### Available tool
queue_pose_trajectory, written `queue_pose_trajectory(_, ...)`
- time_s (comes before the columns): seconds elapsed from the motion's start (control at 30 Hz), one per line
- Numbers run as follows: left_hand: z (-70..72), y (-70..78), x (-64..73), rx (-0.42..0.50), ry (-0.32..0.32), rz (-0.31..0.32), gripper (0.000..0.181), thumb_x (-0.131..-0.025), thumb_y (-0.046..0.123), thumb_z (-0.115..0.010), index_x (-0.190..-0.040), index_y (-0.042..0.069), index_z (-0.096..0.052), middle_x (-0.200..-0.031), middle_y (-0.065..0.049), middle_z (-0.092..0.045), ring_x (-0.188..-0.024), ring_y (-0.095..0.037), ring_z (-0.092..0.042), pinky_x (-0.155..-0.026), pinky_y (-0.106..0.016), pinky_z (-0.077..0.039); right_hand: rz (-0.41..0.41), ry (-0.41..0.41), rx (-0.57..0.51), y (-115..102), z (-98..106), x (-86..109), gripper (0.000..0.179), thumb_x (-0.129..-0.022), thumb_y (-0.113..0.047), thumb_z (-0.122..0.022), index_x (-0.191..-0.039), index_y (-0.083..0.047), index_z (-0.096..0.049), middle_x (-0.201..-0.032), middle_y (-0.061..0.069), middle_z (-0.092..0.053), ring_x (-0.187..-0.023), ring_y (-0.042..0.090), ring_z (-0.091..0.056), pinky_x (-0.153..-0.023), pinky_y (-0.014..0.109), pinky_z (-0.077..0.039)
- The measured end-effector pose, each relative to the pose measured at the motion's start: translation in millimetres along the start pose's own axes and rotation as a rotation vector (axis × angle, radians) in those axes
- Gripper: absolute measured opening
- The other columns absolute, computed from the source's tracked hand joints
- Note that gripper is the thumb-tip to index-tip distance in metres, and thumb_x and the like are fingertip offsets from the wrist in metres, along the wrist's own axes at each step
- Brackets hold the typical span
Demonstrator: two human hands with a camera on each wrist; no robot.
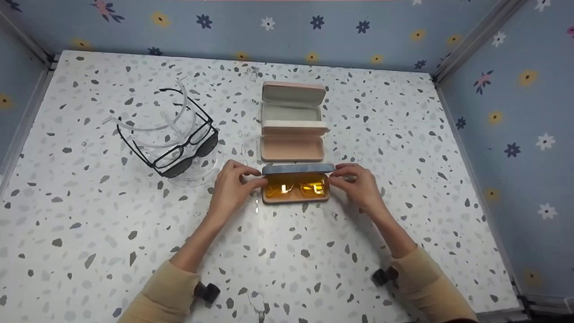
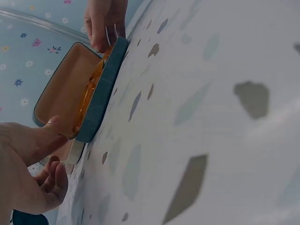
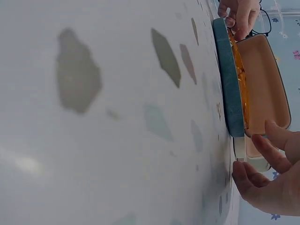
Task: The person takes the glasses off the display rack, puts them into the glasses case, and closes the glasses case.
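Observation:
A blue-green glasses case lies with its lid raised, showing a peach lining. Inside sit yellow-lensed glasses. My left hand is at the case's left end, thumb at the inner corner and fingertips beside the lid. At the opposite end my right hand mirrors it, thumb near the corner and fingers by the lid's edge. In the right wrist view, the right fingers are extended and spread around the case's near corner. The left wrist view shows the left thumb and fingers spread apart likewise.
Behind the blue-green case stand a pink-lined case and a grey-lined case, both with raised lids. To the left, black-framed glasses, dark sunglasses and clear-framed eyewear lie close together. Flower-patterned panels border the speckled table.

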State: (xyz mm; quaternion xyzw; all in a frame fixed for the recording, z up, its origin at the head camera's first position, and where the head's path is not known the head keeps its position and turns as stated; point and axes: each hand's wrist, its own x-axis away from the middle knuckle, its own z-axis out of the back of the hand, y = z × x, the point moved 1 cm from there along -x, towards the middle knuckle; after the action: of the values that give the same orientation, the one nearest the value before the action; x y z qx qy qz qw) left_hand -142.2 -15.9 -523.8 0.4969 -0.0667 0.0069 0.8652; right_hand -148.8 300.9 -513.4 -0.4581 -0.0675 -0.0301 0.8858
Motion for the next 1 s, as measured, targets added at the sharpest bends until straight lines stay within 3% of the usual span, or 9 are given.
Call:
queue_pose_trajectory(0.13, 7.3, 1.9, -3.9, -0.019, -0.081, 0.029, 0.050, -0.089, 0.045, -0.078, -0.126, 0.012, -0.071, -0.118, -0.010, -0.056, -0.100, -0.023, -0.057, -0.082, -0.031, -0.044, -0.041, -0.029, 0.002, -2, 7, -1.8, 0.041, -0.092, -0.032, -0.079, -0.123, -0.007, -0.073, -0.127, 0.013, -0.071, -0.115, 0.028, -0.069, -0.100, 0.041, -0.060)
queue_pose_trajectory(0.3, 10.5, 6.7, -10.1, -0.024, -0.192, 0.075, 0.070, -0.093, 0.063, -0.065, -0.138, 0.009, -0.065, -0.127, -0.011, -0.052, -0.114, -0.027, -0.060, -0.094, -0.039, -0.050, -0.123, -0.123, 0.011, -11, 8, -9.4, 0.063, -0.096, -0.057, -0.065, -0.138, -0.009, -0.064, -0.126, 0.014, -0.070, -0.105, 0.025, -0.071, -0.087, 0.030, -0.061)
queue_pose_trajectory(0.47, 8.3, 11.6, -15.8, -0.051, -0.243, 0.113, 0.085, -0.094, 0.079, -0.045, -0.135, 0.009, -0.067, -0.129, -0.013, -0.051, -0.117, -0.031, -0.053, -0.103, -0.048, -0.045, -0.161, -0.185, 0.049, -19, 5, -16.7, 0.062, -0.102, -0.058, -0.054, -0.130, -0.003, -0.067, -0.109, 0.017, -0.069, -0.093, 0.023, -0.066, -0.080, 0.028, -0.055)
queue_pose_trajectory(0.57, 6.6, 13.7, -18.7, -0.072, -0.256, 0.120, 0.087, -0.091, 0.081, -0.048, -0.133, 0.007, -0.068, -0.131, -0.014, -0.051, -0.117, -0.031, -0.051, -0.104, -0.049, -0.044, -0.180, -0.213, 0.084, -21, 2, -19.7, 0.065, -0.102, -0.059, -0.052, -0.127, -0.001, -0.067, -0.107, 0.016, -0.068, -0.091, 0.022, -0.062, -0.079, 0.030, -0.053)
queue_pose_trajectory(0.8, 4.5, 14.1, -21.5, -0.049, -0.269, 0.082, 0.071, -0.092, 0.069, -0.060, -0.119, 0.005, -0.076, -0.124, -0.013, -0.054, -0.112, -0.027, -0.050, -0.095, -0.041, -0.046, -0.208, -0.267, 0.113, -21, -2, -23.0, 0.075, -0.097, -0.066, -0.056, -0.138, -0.003, -0.062, -0.126, 0.017, -0.067, -0.099, 0.023, -0.063, -0.087, 0.031, -0.053)
queue_pose_trajectory(1.0, 5.7, 11.1, -20.6, -0.055, -0.299, 0.054, 0.077, -0.088, 0.070, -0.065, -0.129, 0.005, -0.070, -0.132, -0.014, -0.049, -0.118, -0.030, -0.055, -0.100, -0.043, -0.049, -0.170, -0.322, 0.047, -17, 4, -22.1, 0.066, -0.096, -0.053, -0.067, -0.139, -0.004, -0.060, -0.134, 0.018, -0.066, -0.109, 0.028, -0.066, -0.094, 0.036, -0.056)
